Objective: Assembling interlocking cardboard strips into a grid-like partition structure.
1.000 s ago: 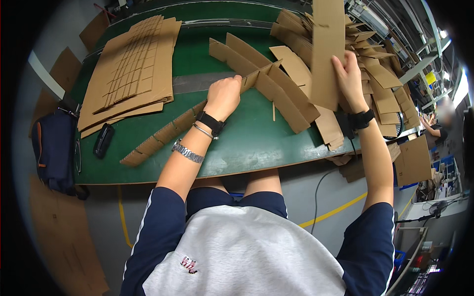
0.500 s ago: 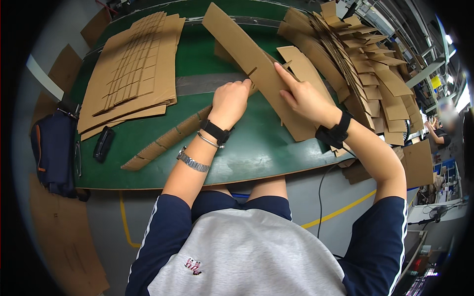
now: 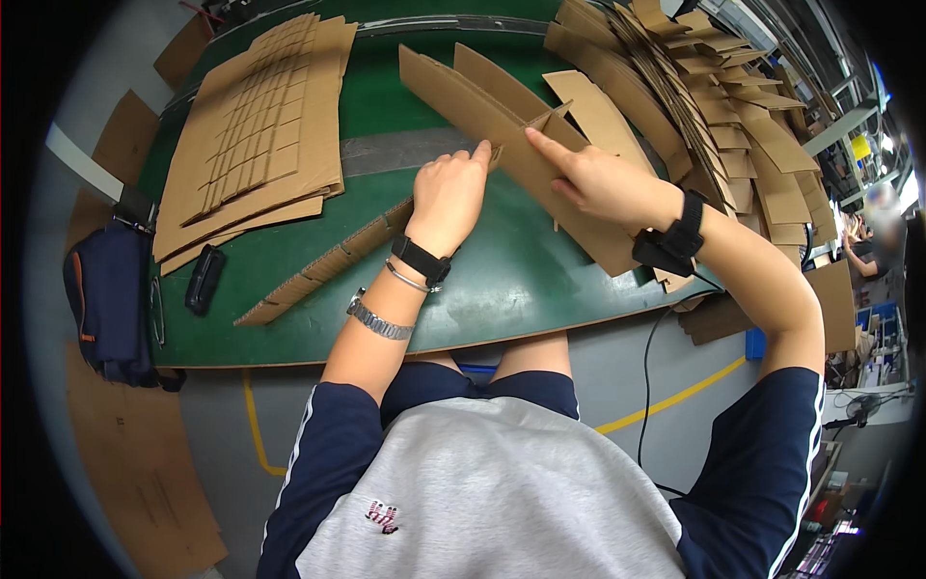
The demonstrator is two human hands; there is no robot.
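Observation:
My left hand [image 3: 451,198] is closed around a long slotted cardboard strip [image 3: 338,259], which stands on edge and runs toward the lower left. A wider cardboard strip [image 3: 473,111] crosses it at an angle in front of me. My right hand [image 3: 612,188] grips this wider strip near the crossing, index finger stretched along its top edge and thumb on the near face. Its other fingers are hidden. Behind stands another cardboard strip [image 3: 506,82], roughly parallel. The slotted strip's far end pokes up beside my right index finger. Where the pieces join is partly covered by my hands.
A stack of slotted cardboard sheets [image 3: 260,135] lies left on the green table [image 3: 463,289]. Many assembled cardboard dividers [image 3: 694,125] crowd the right, beside flat pieces [image 3: 603,116]. A black case [image 3: 204,280] and a blue bag [image 3: 111,299] are at left. A cable [image 3: 648,386] hangs right.
The wider strip's far end has come down and tilted, and the parallel strip behind it now shows more. My right wrist has shifted right; my left hand has barely moved.

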